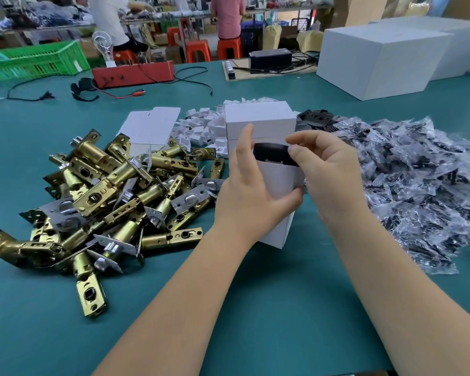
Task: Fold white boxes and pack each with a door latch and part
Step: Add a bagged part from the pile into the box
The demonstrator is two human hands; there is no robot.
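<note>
A small white box [278, 180] stands upright at the table's middle, its top open. My left hand [248, 194] grips its left side, thumb curled under the front wall, index finger pointing up. My right hand [326, 172] pinches a black part [270, 152] that sticks out of the box's open top. A heap of brass door latches [114, 196] lies to the left. Flat white box blanks [149, 126] lie behind the heap. A closed white box [259, 120] stands just behind my hands.
Clear bags holding black parts [418, 185] spread over the right side. Small white card inserts [201, 126] are piled at the centre back. Large white cartons [377, 58] stand far right. A red device [132, 73], cables and a green crate [36, 59] lie at the back left.
</note>
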